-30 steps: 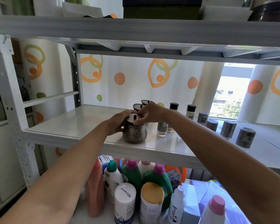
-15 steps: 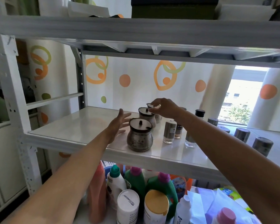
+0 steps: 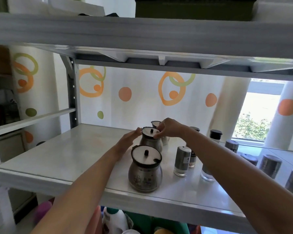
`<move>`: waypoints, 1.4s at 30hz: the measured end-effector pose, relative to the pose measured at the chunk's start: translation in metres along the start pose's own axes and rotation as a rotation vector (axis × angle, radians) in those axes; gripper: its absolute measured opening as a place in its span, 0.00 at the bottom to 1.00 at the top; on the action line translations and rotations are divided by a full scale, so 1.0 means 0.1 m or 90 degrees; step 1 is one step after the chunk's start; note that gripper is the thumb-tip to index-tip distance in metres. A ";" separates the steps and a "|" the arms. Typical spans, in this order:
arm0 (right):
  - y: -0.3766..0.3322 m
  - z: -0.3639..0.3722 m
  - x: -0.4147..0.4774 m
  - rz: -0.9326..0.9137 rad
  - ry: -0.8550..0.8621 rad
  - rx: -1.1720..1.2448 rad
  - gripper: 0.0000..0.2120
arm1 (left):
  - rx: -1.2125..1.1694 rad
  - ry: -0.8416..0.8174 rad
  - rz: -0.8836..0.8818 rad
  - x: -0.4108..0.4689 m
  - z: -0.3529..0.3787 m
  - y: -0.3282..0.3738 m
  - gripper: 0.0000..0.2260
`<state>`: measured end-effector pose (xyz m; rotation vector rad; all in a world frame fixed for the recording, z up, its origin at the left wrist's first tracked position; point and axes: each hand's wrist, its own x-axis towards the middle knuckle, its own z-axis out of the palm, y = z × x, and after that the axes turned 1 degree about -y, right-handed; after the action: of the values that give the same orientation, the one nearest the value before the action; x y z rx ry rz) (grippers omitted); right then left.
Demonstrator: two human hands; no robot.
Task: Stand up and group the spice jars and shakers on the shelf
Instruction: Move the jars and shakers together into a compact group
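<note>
Three round glass spice jars with black-rimmed white lids stand in a row on the white shelf (image 3: 57, 154): a front jar (image 3: 145, 169), a middle jar (image 3: 150, 138) and a back jar (image 3: 155, 123), mostly hidden. My right hand (image 3: 169, 128) grips the lid rim of the middle jar from the right. With straight fingers, my left hand (image 3: 128, 141) lies flat against that jar's left side. A slim silver-topped shaker (image 3: 182, 161) stands to the right, with black-capped shakers (image 3: 215, 135) behind it. Several grey-capped shakers (image 3: 269, 163) sit at the right end.
An upper shelf (image 3: 142, 31) hangs low over the work area. Behind is a white curtain with orange circles and a bright window at right. Detergent bottles (image 3: 115, 220) stand on the level below. The shelf's left half is bare.
My right hand came down from the back jar onto the middle jar's lid. My left hand moved forward against the middle jar's side. The camera moved closer.
</note>
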<state>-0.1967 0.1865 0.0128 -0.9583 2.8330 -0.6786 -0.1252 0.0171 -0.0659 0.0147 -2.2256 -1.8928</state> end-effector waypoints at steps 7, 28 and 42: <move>0.04 0.01 0.02 -0.016 -0.020 0.005 0.22 | -0.020 -0.036 0.001 0.08 0.04 -0.06 0.18; -0.19 -0.01 -0.43 -0.037 -0.094 -0.044 0.17 | 0.104 -0.100 -0.089 -0.36 -0.02 0.19 0.33; -0.25 -0.04 -0.55 0.036 -0.056 -0.033 0.23 | 0.087 -0.103 -0.145 -0.40 -0.03 0.25 0.36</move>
<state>-0.1399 0.2029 0.0231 -0.8888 2.8017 -0.5471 -0.0822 0.0249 -0.0471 0.1471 -2.5557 -1.9094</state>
